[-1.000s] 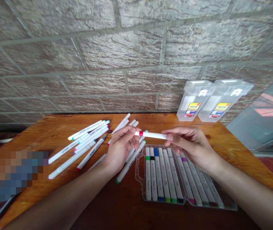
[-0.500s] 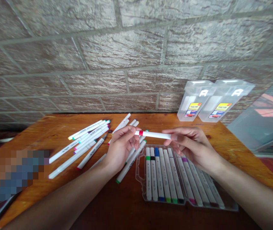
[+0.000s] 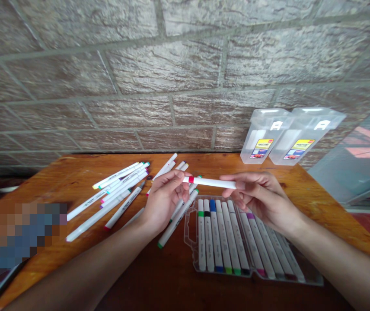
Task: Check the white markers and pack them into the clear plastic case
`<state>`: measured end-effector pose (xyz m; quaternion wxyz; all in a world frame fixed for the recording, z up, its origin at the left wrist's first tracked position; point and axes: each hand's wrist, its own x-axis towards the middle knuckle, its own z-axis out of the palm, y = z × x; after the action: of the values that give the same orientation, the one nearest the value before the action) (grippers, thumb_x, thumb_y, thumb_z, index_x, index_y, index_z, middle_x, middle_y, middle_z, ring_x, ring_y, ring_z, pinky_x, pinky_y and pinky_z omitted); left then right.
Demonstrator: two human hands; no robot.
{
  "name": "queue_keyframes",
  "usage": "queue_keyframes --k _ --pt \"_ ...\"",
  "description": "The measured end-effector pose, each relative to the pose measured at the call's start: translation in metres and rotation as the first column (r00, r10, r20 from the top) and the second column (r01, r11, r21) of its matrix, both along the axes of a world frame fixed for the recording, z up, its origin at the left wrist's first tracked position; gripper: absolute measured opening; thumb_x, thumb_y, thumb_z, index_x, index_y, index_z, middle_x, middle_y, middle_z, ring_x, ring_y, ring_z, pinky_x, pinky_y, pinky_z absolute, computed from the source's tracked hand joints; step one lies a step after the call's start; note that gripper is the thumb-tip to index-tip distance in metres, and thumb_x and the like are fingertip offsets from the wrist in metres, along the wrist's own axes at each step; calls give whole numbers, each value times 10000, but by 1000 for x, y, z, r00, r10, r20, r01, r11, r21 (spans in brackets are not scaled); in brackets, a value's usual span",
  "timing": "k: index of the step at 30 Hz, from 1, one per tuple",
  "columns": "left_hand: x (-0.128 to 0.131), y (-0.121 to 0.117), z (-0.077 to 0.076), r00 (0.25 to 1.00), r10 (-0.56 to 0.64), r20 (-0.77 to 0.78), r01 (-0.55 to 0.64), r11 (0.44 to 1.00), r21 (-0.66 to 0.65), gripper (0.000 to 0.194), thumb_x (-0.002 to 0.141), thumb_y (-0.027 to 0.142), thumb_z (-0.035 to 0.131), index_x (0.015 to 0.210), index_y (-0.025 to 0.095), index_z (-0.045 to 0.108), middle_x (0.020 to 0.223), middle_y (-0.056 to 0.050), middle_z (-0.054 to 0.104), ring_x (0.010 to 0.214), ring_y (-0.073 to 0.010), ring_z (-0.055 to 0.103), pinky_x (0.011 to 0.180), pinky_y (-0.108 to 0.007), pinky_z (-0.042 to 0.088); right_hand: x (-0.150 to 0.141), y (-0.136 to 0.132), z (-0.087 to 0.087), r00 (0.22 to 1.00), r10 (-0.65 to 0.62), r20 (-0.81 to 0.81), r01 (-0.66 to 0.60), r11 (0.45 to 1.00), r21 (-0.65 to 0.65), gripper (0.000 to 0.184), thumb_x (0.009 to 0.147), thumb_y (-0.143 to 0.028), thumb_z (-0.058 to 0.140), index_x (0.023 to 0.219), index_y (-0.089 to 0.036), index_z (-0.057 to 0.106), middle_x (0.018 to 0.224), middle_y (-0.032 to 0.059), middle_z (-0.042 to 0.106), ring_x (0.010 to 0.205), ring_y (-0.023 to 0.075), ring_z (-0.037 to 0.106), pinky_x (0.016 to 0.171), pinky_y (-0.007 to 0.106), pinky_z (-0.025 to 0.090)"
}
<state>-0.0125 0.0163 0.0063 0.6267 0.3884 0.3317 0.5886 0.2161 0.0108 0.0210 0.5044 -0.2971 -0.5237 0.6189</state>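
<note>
My left hand (image 3: pixel 162 203) pinches a white marker with a red band (image 3: pixel 211 182) near its banded end, between thumb and fingers. My right hand (image 3: pixel 259 198) holds the marker's far end in its fingertips, and the marker lies level between both hands. Below my left hand, several loose white markers (image 3: pixel 120 192) with coloured ends lie scattered on the wooden table (image 3: pixel 42 183). One of them (image 3: pixel 178 222) lies just beside that wrist. Under my right hand sits an open clear plastic case (image 3: pixel 188 233) with several markers in neat rows.
Two clear plastic boxes with yellow labels (image 3: pixel 263 138) stand at the back right against a grey brick wall (image 3: pixel 172 65). A glass panel (image 3: pixel 350 164) is at the right. A pixelated patch (image 3: pixel 16 237) covers the left side, beyond the table's edge.
My right hand has moved slightly to the right, and more of the white marker now shows between my hands. The left hand and the objects on the table have not visibly moved.
</note>
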Motion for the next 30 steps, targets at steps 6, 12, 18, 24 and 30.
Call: queue_keyframes --k 6,12,18,24,30 --pt "0 1 0 1000 1 -2 -1 1000 0 200 841 296 807 826 100 767 648 -2 607 509 -82 536 521 -209 422 1 1 -3 1000 20 -24 -20 1000 0 233 859 -306 775 1058 -230 869 807 88 820 476 95 497 442 240 377" --pt "0 1 -1 1000 6 -19 -6 1000 2 206 842 301 809 836 99 767 649 2 604 514 -74 523 527 -206 410 3 2 -4 999 21 -31 -20 999 25 230 860 -322 775 1052 -235 869 801 85 821 486 96 507 449 238 402" --pt "0 1 0 999 14 -48 -14 1000 8 199 853 297 800 830 103 766 647 5 601 513 -70 515 527 -203 394 2 3 -6 993 -72 97 65 995 70 199 852 -351 833 1034 -276 866 807 57 820 481 95 535 438 234 414" --pt "1 2 -1 997 22 -71 -21 1000 12 214 845 324 810 813 116 771 643 -2 622 511 -73 509 520 -206 388 1 6 -10 987 -115 116 104 990 98 189 869 -364 827 1030 -267 852 843 54 822 495 106 580 448 239 472" --pt "1 0 0 996 17 -86 -15 1000 25 225 854 334 805 900 113 803 647 -25 669 508 -81 519 513 -208 394 0 10 -10 977 -183 106 180 983 38 222 864 -390 832 982 -202 830 849 79 824 486 106 601 417 217 476"
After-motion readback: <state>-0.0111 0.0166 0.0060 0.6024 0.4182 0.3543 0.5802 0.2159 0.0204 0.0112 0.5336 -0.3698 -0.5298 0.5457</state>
